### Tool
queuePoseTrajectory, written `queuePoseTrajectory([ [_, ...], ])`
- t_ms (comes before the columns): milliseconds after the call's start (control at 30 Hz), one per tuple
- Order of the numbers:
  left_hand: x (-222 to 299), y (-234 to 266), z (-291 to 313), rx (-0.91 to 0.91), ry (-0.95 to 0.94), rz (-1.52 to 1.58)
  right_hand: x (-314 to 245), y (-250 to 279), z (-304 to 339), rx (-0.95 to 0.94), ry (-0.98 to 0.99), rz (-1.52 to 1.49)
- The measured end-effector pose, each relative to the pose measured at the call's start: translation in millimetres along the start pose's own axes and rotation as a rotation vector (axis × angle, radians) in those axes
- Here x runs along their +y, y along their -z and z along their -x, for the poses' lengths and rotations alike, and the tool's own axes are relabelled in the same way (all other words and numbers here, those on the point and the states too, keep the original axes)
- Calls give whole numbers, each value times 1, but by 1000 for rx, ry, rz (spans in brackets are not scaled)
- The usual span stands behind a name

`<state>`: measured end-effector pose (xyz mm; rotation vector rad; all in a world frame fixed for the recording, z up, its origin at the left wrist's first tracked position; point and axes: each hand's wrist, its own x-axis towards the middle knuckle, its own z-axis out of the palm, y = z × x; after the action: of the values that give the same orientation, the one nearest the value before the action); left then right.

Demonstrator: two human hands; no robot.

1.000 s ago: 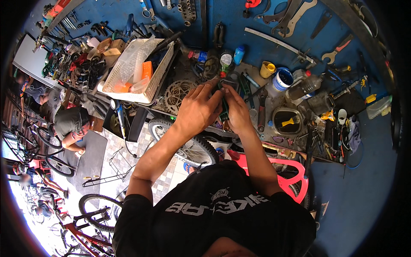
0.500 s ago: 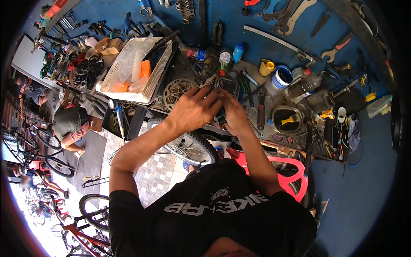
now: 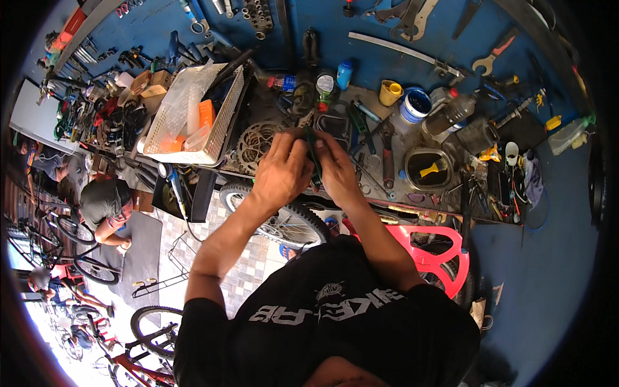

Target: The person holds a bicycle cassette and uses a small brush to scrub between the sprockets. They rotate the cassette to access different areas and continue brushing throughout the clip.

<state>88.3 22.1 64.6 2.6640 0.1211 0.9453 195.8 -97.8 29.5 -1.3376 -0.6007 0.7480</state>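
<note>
My left hand (image 3: pixel 282 169) and my right hand (image 3: pixel 336 173) are close together above the front edge of the workbench (image 3: pixel 405 132). Between them is a slim dark object with green on it (image 3: pixel 315 158), its long side pointing away from me. Both hands have their fingers curled around it, which hides much of its shape; I cannot make out its kind. Just left of my left hand, a toothed bicycle cassette (image 3: pixel 253 147) lies on the bench. Beyond my fingers are a bottle with a red cap (image 3: pixel 325 87) and dark, greasy parts.
A white basket (image 3: pixel 222 132) with plastic bags and orange items stands left. To the right are pliers with red handles (image 3: pixel 388 161), a tub with a yellow brush (image 3: pixel 412 177) and a blue-white bucket (image 3: pixel 414 106). Below are a bicycle wheel (image 3: pixel 284 222) and a red chair (image 3: pixel 419 235).
The view has shifted, so the bench items sit further left and higher. My fingers have moved on the dark green object, and more of its length shows between my hands.
</note>
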Motion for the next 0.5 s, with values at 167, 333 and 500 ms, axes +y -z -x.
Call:
queuePoseTrajectory([
  [167,5,-2,0,18,164,267,8,-1,-4,96,305,179],
  [333,4,3,-3,86,290,316,12,-1,-2,142,344,301],
  [500,9,-1,-1,113,341,173,8,2,-1,180,479,547],
])
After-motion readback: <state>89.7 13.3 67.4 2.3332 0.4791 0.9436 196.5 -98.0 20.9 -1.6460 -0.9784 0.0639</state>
